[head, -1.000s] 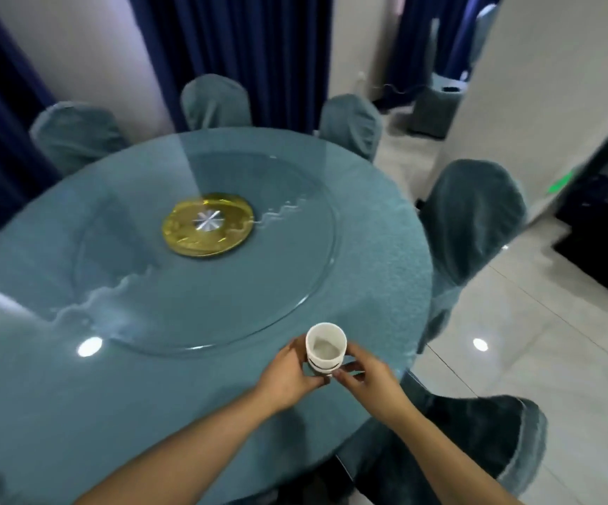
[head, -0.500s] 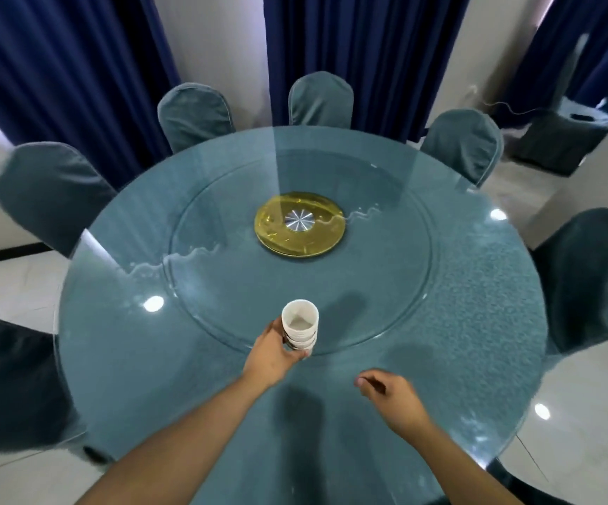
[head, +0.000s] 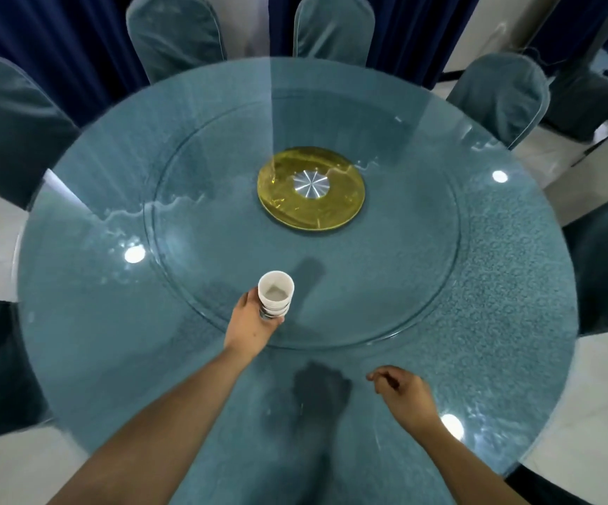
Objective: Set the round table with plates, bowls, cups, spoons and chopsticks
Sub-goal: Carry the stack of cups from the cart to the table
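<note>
Cups (head: 275, 294), nested in a white stack, are sitting in the left hand (head: 250, 328), fingers wrapping the lower sides, over the counter (head: 513, 286) near the turntable's (head: 422, 213) near edge. Right hand (head: 402, 393) is hovering nearer, loosely curled, holding nothing. Likely light, rigid, breakable; grip by the walls.

Stack of white cups (head: 275, 294) in left hand (head: 250, 326) above round glass-topped table (head: 513, 286), right hand (head: 402, 393) loosely curled, empty.
</note>
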Motion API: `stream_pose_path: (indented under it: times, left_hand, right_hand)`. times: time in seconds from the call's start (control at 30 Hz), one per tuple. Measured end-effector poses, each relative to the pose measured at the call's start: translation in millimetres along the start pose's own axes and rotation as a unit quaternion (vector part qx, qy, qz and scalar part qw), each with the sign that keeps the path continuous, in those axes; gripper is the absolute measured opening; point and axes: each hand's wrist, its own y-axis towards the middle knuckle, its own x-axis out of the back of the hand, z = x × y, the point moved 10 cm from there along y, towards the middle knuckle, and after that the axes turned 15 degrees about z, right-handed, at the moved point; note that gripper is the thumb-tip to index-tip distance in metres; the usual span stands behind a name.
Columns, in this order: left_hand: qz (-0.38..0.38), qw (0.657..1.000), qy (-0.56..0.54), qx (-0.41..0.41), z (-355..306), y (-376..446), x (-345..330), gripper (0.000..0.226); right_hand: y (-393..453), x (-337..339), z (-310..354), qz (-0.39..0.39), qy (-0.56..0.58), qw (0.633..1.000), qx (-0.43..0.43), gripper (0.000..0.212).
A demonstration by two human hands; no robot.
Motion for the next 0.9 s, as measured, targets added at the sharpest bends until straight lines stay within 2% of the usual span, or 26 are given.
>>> stream_pose_path:
  times: [0.23, 0.43, 0.57, 0.73, 0.9]
  left_hand:
    - [-0.022, 1.0, -0.015, 0.011, 36, -13, -3, 0.062]
    - [-0.015, 0.999, -0.033, 0.038, 41, -27, -12, 0.09]
    - [-0.028, 0.995, -0.048, 0.087, 42, -59, -30, 0.075]
    - [0.033, 0.998, -0.027, 0.05, 12, -110, -82, 0.058]
    - [0.092, 0.996, 0.01, -0.009, -37, -163, -140, 0.045]
  right_hand:
    - [2, -10, -14, -0.016, 0.008, 1.0, -0.004, 0.028]
    - [-10, -5, -26, -0.026, 0.028, 0.999, -0.013, 0.029]
    - [-38, 8, -37, -0.043, 0.042, 0.998, -0.012, 0.023]
    - [-90, 25, -64, -0.058, 0.068, 0.996, -0.007, 0.015]
    - [-167, 42, -97, -0.096, 0.086, 0.992, 0.003, 0.02]
